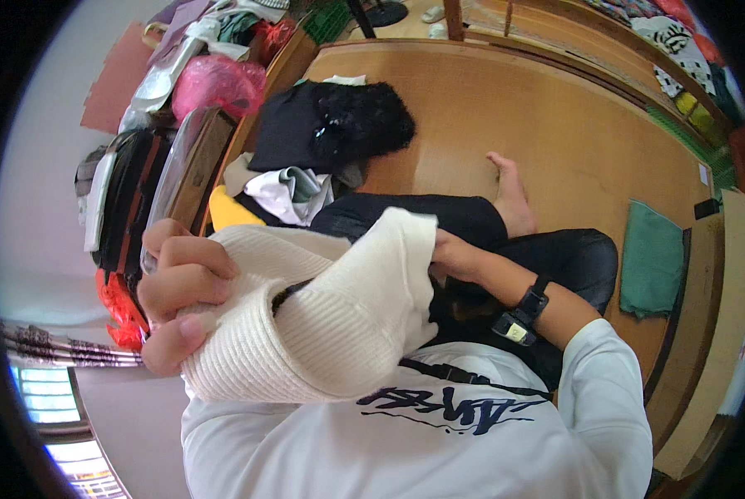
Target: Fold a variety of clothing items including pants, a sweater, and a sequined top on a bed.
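Note:
A cream ribbed knit garment [353,312] is stretched between my hands, close to the camera, above my lap and the front of my white shirt. At the left, my left hand [188,290] grips its ribbed band with curled fingers and thumb. Opposite, my right hand [456,256] is at the garment's other edge, its fingertips partly hidden behind the cloth; a black strapped device [522,318] sits on that wrist. The knit band forms a loop with a dark gap inside. Beyond my left hand lie a white and grey cloth [294,193] and a yellow cloth [235,209].
A black garment with a fluffy part [347,125] lies on the wooden surface [566,131] ahead. A folded green cloth [653,259] is at the right, near a cardboard piece [715,337]. Bags and cases [132,199] line the left, with a pink plastic bag [219,87].

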Tool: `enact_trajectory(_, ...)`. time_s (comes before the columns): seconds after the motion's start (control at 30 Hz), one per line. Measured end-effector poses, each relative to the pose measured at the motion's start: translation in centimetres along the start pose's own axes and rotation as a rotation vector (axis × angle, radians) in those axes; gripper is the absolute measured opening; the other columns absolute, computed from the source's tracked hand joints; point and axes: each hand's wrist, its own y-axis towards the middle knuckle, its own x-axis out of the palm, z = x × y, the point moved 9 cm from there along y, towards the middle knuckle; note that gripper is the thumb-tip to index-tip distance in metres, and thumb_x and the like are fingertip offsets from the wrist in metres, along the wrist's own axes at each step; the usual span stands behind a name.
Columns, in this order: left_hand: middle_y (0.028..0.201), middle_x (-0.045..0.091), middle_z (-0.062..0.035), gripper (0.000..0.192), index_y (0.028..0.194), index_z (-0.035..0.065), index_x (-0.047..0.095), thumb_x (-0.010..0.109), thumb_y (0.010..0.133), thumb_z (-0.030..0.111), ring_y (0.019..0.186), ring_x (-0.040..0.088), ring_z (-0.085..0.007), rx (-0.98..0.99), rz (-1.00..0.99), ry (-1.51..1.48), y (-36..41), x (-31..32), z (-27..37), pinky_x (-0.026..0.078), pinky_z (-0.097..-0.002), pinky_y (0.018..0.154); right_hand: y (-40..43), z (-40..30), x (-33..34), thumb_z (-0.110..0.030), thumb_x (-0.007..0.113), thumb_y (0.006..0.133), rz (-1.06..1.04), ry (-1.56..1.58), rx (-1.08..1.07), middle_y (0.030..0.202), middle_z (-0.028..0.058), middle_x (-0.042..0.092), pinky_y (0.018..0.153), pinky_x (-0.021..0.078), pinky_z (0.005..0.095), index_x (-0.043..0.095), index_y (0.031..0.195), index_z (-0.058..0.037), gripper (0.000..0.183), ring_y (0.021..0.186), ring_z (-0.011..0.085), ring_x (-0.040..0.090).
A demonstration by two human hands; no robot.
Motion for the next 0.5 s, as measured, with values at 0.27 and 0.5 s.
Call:
enact_trajectory(0.27,0.074,0.045,-0.0073,0.041,0.102,0.0117,0.043,0.068,0.071,0.020,0.055,0.046,-0.0183,0.108,0.115,-0.010,4.6,0.9,-1.3,0.030,-0.0373,0.061,0.2,-4.2,0.4,-0.018,0.060,0.084,-0.030,-0.186,-0.419,0.125,0.0061,0.047,0.099,0.0316,0.0306,0.035,0.132,-0.0066,0.056,0.116,0.0166,0.042)
enact_trajectory(0.5,0.072,0.045,-0.0070,0.038,0.096,0.0105,0.042,0.068,0.069,0.020,0.056,0.047,-0.0185,0.243,0.128,0.160,7.5,-1.4,0.2,0.035,-0.0343,0.056,-3.9,-9.1,-1.4,-0.010,0.049,0.088,0.162,0.182,-0.591,0.107,0.0056,0.058,0.085,0.0440,0.0325,0.053,0.110,-0.0043,0.023,0.097,0.0180,0.056)
